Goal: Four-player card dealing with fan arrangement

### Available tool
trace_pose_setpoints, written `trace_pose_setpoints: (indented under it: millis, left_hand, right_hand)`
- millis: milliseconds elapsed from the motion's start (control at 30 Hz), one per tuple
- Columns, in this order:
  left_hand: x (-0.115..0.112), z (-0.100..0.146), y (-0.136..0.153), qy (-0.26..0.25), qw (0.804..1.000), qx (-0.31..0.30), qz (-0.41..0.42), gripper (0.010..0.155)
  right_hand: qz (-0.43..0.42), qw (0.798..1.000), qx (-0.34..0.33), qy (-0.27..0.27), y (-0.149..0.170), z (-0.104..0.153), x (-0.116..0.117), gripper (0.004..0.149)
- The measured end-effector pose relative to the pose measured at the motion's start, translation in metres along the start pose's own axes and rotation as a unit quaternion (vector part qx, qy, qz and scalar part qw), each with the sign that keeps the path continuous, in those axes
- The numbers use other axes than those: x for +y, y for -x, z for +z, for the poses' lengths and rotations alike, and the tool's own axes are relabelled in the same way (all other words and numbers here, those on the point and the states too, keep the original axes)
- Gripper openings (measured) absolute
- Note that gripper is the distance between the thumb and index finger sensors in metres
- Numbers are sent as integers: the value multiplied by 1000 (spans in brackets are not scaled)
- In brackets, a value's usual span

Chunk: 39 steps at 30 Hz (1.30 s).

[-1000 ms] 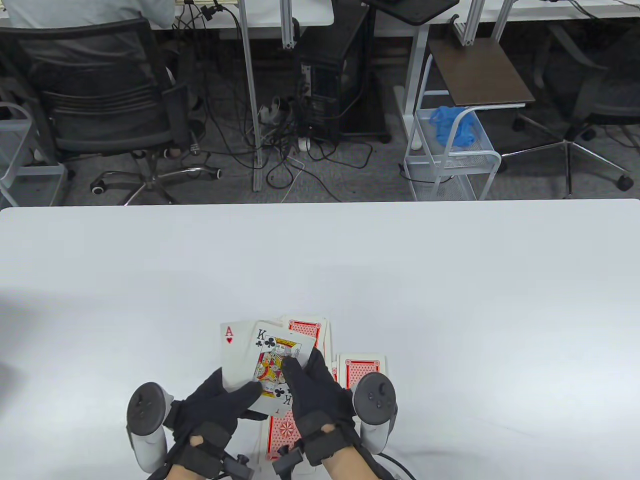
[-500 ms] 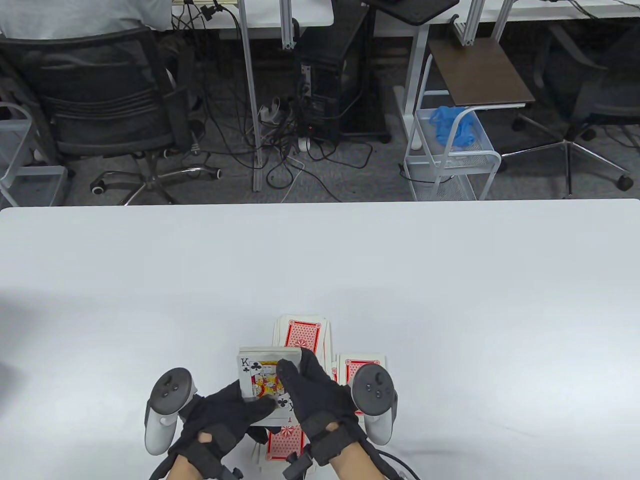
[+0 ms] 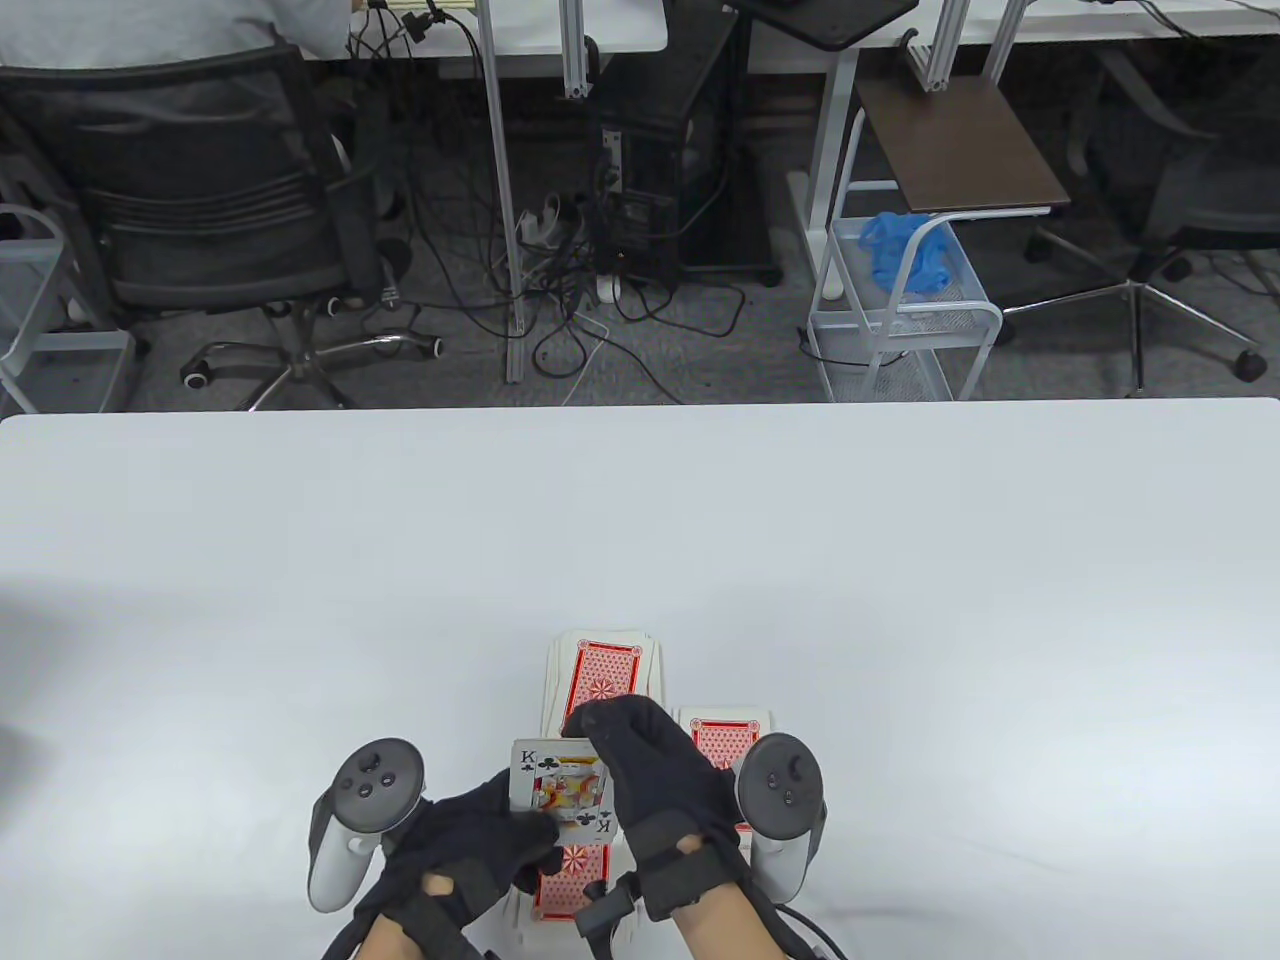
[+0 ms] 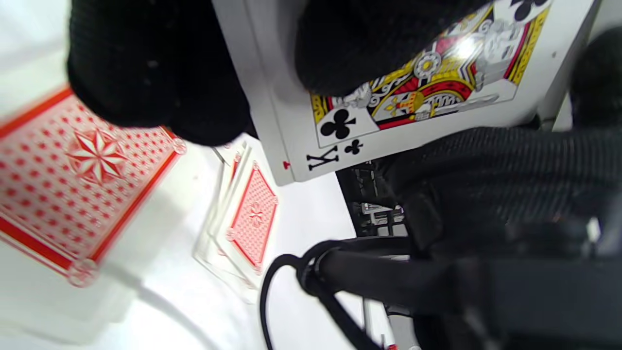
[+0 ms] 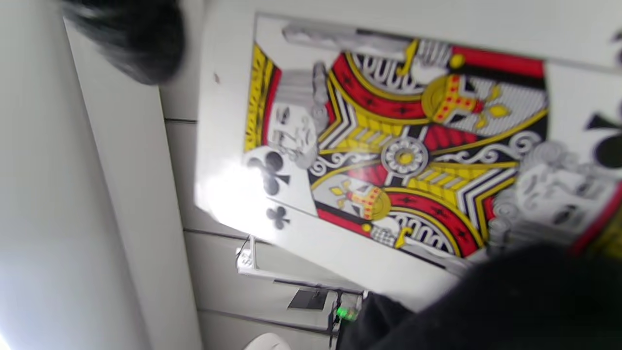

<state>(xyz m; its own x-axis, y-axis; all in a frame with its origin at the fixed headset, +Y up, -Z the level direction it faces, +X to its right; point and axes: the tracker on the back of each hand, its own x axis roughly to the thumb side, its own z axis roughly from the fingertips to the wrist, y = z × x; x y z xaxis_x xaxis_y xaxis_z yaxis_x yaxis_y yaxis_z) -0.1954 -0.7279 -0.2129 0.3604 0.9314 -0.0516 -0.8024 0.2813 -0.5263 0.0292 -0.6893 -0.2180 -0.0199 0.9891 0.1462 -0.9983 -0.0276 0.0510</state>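
Both gloved hands hold one squared packet of cards [image 3: 558,788] face up, king of clubs on top, just above the table near its front edge. My left hand [image 3: 520,825] grips the packet's lower end, thumb on the face. My right hand [image 3: 600,730] curls its fingers over the packet's far edge. The king's face shows in the left wrist view [image 4: 413,92] and the right wrist view [image 5: 403,150]. Three red-backed piles lie face down on the table: one beyond the hands [image 3: 603,673], one to the right [image 3: 722,738], one under the hands [image 3: 568,882].
The white table [image 3: 640,520] stretches far and wide around the piles. Two face-down piles also show in the left wrist view [image 4: 73,180], [image 4: 252,218]. Chairs, cables and a wire cart [image 3: 905,320] stand beyond the far edge.
The spread showing the ace of hearts and king of clubs has closed into one squared packet. Both hands moved right and toward the near edge; my right fingers slid onto the packet's far edge.
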Motion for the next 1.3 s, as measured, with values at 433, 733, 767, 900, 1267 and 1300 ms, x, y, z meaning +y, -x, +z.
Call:
trace_pose_setpoints:
  millis: [433,733,767,900,1267,1300]
  left_hand:
    - [-1,4,-1,-39,999,0,35,47]
    - [-10,4,-5,-30,998,-17,61,50]
    - [-11,3,-4,-29,997,-17,75,51]
    - [-12,4,-7,-42,999,-18,28,54]
    - [-13,8,-13,-85,996,-20,-20,55]
    - [-13,9,-14,-89,995,-21,-26,55]
  right_hand:
    - [-48,999,7,-22,5,3,6,55]
    - [-71,997,3,-39,2,0,-2,49]
    - [-60,998,-6,-35,1,0,-2,48]
    - [-44,999,-12,-22,3,2,1,46]
    - [-59,998,-9,-22,4,3,2,52]
    - [-61,998,-8,-23,4,3,3,52]
